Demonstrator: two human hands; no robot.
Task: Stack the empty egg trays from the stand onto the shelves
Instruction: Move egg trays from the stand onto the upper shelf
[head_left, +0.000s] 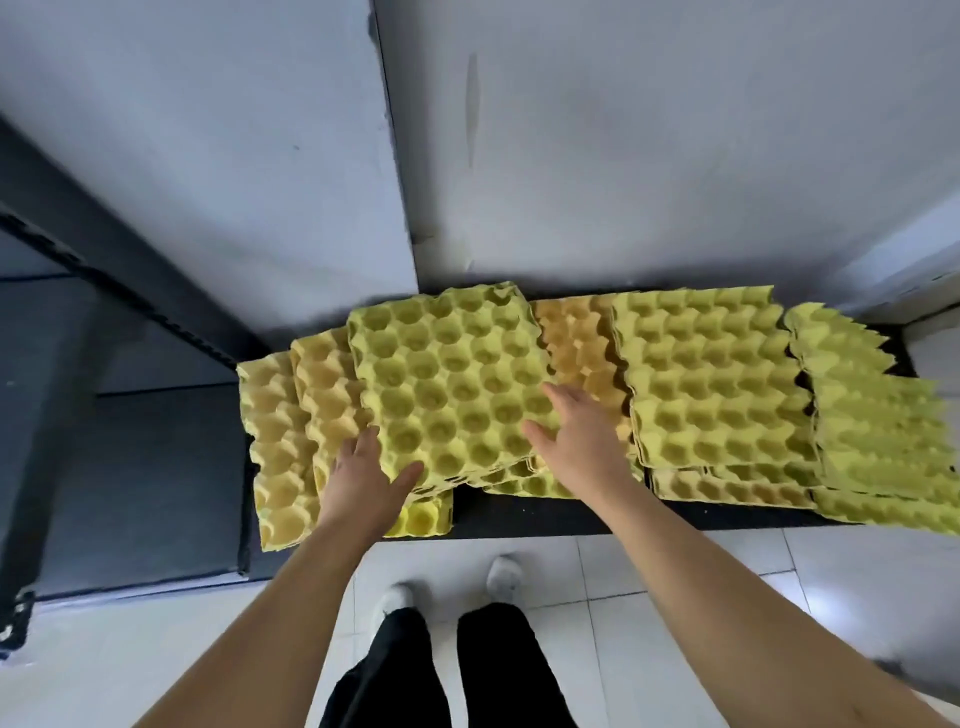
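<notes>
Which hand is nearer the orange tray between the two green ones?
Right. The right hand lies on the middle green tray, fingertips beside the orange tray; the left hand is at the green tray's left corner.

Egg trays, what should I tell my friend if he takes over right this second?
Hands: left grip open, touching the left front corner of the top green tray; right grip open, flat on its right side.
Trays: all in loose overlapping piles on the dark platform; orange trays to the left, more green piles to the right.
Done: cannot tell; that tray rests on a pile.
Left: probably stacking all these neatly.
</notes>
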